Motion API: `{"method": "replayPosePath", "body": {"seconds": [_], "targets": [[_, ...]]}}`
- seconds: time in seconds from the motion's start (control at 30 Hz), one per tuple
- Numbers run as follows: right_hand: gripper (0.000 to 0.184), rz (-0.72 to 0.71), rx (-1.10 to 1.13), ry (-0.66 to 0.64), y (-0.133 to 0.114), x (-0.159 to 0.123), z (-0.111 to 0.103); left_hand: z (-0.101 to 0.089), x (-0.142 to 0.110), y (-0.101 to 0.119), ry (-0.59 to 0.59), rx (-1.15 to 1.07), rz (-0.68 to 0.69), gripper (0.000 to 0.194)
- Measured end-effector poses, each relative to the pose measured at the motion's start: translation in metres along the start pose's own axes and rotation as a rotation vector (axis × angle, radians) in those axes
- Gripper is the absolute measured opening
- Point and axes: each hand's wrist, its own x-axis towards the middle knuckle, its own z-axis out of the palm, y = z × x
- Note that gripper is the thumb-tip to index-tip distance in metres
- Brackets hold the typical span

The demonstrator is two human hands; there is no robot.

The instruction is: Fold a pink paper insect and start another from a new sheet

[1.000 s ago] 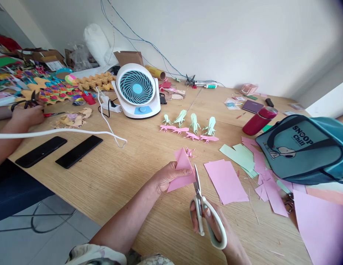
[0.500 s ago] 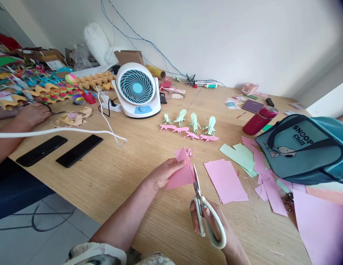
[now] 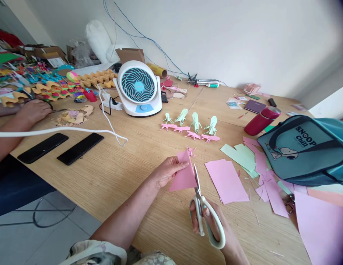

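Note:
Between the thumb and fingers of my left hand (image 3: 167,171) is a folded piece of pink paper (image 3: 185,179), held above the table. My right hand (image 3: 215,221) is closed around the white handles of a pair of scissors (image 3: 198,191), whose blades point up beside the paper's right edge. Whether the blades touch the paper I cannot tell. Just beyond the paper lies a small pink folded figure (image 3: 191,151). A stack of pink paper sheets (image 3: 227,181) rests to the right of the scissors.
Pink folded figures (image 3: 193,135) and green ones (image 3: 195,122) stand in rows. At the right are paper scraps (image 3: 241,158), a red bottle (image 3: 262,120) and a teal bag (image 3: 301,151). A fan (image 3: 138,88), two phones (image 3: 80,148) and a co-worker's hand (image 3: 35,110) are leftward.
The pink paper has turned in my left hand, its top corner no longer pointed, and my thumb has shifted on it. The scissors stay nearly in place. The co-worker's hand has moved slightly right.

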Motion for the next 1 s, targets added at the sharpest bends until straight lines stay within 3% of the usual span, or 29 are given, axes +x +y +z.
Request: {"method": "replayPosePath", "body": {"seconds": [0.57,1.0], "targets": [[0.04,-0.016,-0.015,0.053,0.0047,-0.0016,0.0038,-0.0023,0.0015,0.0017,0.01,0.018,0.018,0.036],[0.049,-0.018,-0.009,0.062,0.0049,-0.0012,0.0056,-0.0016,0.0,0.0012,0.003,0.036,0.046,0.037]]}}
